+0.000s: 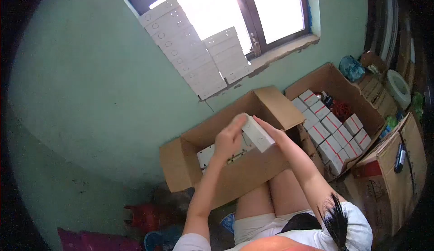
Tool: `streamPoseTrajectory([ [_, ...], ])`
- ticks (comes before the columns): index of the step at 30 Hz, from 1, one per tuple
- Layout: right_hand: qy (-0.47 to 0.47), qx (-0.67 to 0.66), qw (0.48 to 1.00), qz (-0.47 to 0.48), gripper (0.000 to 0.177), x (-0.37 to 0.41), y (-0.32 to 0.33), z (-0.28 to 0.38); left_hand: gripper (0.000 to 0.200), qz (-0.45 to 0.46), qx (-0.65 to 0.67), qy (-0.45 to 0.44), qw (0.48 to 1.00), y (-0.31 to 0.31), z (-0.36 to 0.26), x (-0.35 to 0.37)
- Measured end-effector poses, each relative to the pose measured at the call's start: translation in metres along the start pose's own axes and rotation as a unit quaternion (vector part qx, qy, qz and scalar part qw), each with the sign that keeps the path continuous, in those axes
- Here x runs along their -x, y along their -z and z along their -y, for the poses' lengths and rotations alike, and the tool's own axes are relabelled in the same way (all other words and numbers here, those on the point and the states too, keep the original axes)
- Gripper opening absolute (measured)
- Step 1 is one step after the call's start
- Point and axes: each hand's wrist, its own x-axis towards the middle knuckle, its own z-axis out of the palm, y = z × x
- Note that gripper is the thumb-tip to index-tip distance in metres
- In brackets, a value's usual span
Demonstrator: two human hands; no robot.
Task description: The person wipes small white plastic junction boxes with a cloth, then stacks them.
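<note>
A long white box (pixel 258 136) with round outlines on its face is held tilted above the open cardboard carton (pixel 239 174). My left hand (pixel 229 138) is closed on the box's left side near its far end, slightly smeared by motion. Along the opposite side, the fingers of my right hand (pixel 270 129) are pressed against the box. Inside the carton lie more white boxes (pixel 207 155) with small dark holes, partly hidden by my left arm and the carton wall.
Stacks of similar white pieces (pixel 181 47) lean on the sill before the window. A second carton (pixel 312 77) at right holds several white boxes with red bands (pixel 331 121) and red cord (pixel 341 110). A dark pen-like object (pixel 400 158) lies on another carton.
</note>
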Motion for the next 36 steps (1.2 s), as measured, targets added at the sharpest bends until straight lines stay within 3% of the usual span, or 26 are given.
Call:
streamPoseTrajectory([
  [2,0.032,0.002,0.998,0.054,0.065,-0.009,0.003,-0.005,0.054,0.014,0.005,0.054,0.998,0.0,0.002,0.011],
  [3,0.04,0.009,0.999,0.033,0.064,0.002,-0.001,-0.003,0.056,0.026,0.011,0.099,0.995,-0.001,0.001,0.013],
  [7,-0.006,0.006,0.998,0.061,0.061,-0.039,0.019,-0.022,0.06,-0.021,-0.058,-0.018,0.998,0.001,-0.014,0.019],
  [11,0.005,-0.069,0.988,0.137,0.059,-0.065,0.026,-0.038,0.06,-0.078,-0.054,0.004,0.996,-0.003,-0.026,0.017],
  [13,0.011,-0.102,0.98,0.172,0.059,-0.076,0.031,-0.036,0.053,0.044,-0.037,-0.034,0.998,-0.013,-0.037,0.02],
  [14,0.013,-0.119,0.975,0.19,0.058,-0.08,0.034,-0.035,0.053,0.046,-0.035,-0.029,0.998,-0.016,-0.044,0.022],
  [16,0.005,-0.142,0.968,0.205,0.058,-0.082,0.036,-0.034,0.05,0.126,-0.039,-0.158,0.979,-0.02,-0.057,0.031],
  [19,-0.001,-0.161,0.965,0.205,0.056,-0.081,0.036,-0.032,0.05,0.127,-0.117,-0.224,0.959,-0.014,-0.035,0.022],
  [20,-0.011,-0.168,0.964,0.204,0.055,-0.08,0.036,-0.031,0.049,0.083,-0.108,-0.178,0.975,-0.015,-0.027,0.011],
  [22,-0.031,-0.179,0.961,0.209,0.054,-0.08,0.037,-0.032,0.05,0.088,-0.152,-0.051,0.983,-0.003,-0.016,0.002],
  [24,-0.039,-0.182,0.958,0.217,0.053,-0.079,0.036,-0.031,0.053,0.05,-0.123,-0.026,0.991,-0.007,-0.016,0.006],
  [26,-0.032,-0.183,0.957,0.221,0.052,-0.078,0.035,-0.031,0.055,0.077,-0.075,-0.11,0.988,-0.02,-0.022,0.016],
  [27,-0.027,-0.185,0.957,0.222,0.052,-0.078,0.036,-0.031,0.057,0.15,-0.066,-0.117,0.98,-0.016,-0.038,0.022],
  [31,-0.001,-0.177,0.95,0.257,0.057,-0.099,0.044,-0.038,0.06,0.208,-0.128,-0.172,0.955,-0.008,-0.037,0.017],
  [33,0.012,-0.105,0.971,0.215,0.06,-0.104,0.046,-0.041,0.063,0.097,-0.149,-0.056,0.982,-0.009,-0.015,0.01],
  [34,0.021,-0.084,0.976,0.2,0.063,-0.1,0.042,-0.039,0.063,0.099,-0.151,-0.052,0.982,-0.011,-0.013,0.012],
  [36,0.018,-0.091,0.973,0.211,0.063,-0.099,0.04,-0.039,0.065,0.016,-0.143,-0.031,0.989,-0.023,-0.014,0.008],
])
